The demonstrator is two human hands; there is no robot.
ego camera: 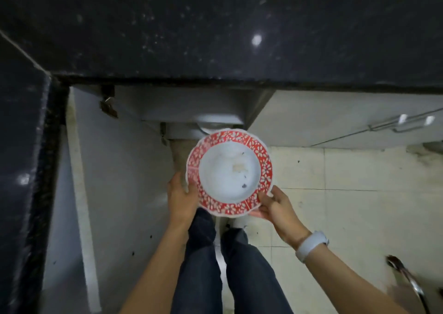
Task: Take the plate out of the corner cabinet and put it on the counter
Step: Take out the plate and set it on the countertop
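A round plate [229, 173] with a white centre and a red flowered rim is held level in the air, below the counter's front edge and in front of the open corner cabinet [191, 107]. My left hand [180, 197] grips its left rim. My right hand [275, 204] grips its lower right rim, with a white band on that wrist. The black speckled counter [215, 26] spans the top of the view and runs down the left side.
The open cabinet door [115, 182] hangs out to the left of my legs. Closed grey drawers with metal handles [402, 123] are at the right. A metal object [407, 277] stands on the tiled floor at the lower right.
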